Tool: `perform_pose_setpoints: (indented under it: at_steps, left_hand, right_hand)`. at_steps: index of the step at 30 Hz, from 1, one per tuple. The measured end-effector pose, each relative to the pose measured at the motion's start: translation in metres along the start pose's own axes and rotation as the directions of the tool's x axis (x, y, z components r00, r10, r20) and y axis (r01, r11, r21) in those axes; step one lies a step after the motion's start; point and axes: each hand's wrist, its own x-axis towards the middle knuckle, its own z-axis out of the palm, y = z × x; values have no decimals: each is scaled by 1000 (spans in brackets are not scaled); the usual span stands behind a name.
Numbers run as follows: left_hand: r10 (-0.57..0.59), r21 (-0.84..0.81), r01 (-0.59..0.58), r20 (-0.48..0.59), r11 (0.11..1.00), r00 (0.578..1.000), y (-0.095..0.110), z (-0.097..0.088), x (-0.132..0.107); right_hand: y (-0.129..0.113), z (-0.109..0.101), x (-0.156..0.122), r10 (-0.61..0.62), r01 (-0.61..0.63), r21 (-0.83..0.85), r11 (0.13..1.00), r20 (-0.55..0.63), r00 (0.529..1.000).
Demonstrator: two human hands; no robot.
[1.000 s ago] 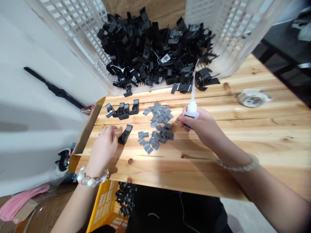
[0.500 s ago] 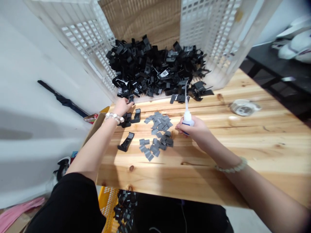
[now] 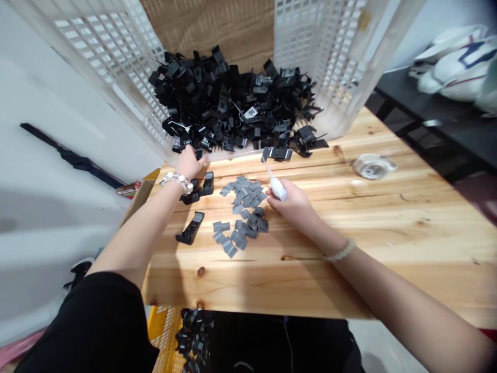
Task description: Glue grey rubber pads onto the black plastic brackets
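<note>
My right hand is wrapped round a small white glue-type squeeze bottle, its thin nozzle tilted up and to the left. Left of it lies a loose spread of small grey curved pieces. At the front lip of the crate, my left hand has its thumb and fingers closed about a black plastic clip, partly hidden. Just below that hand, a few black clips rest on the wood, partly behind my wrist. A single black clip lies nearer to me.
A white plastic crate, lined with cardboard, holds a heap of black clips. A roll of clear tape sits on the wooden table at right. Below the edge, a yellow basket holds more black parts.
The bottle in my right hand has tipped from upright to leaning up and left. My left hand stays by the crate's lip. The whole view has shifted slightly.
</note>
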Motion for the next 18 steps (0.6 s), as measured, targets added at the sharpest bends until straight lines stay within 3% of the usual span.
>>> perform_pose_setpoints:
  at_steps: [5,10,15,18]
  left_hand:
    - [-52,-70,55,38,996,998,7,3,3]
    - [-54,-201,73,96,977,994,11,-16,-10]
    - [-28,-441,96,159,893,987,26,-42,-46]
    - [40,-656,140,252,742,967,37,-55,-81]
  right_hand:
    - [0,7,2,-40,44,-177,983,24,999]
    - [-1,8,2,-73,78,-298,951,28,997]
    - [-5,12,-2,-109,115,-344,932,38,993]
    - [-4,15,-3,-118,109,-292,950,-11,993]
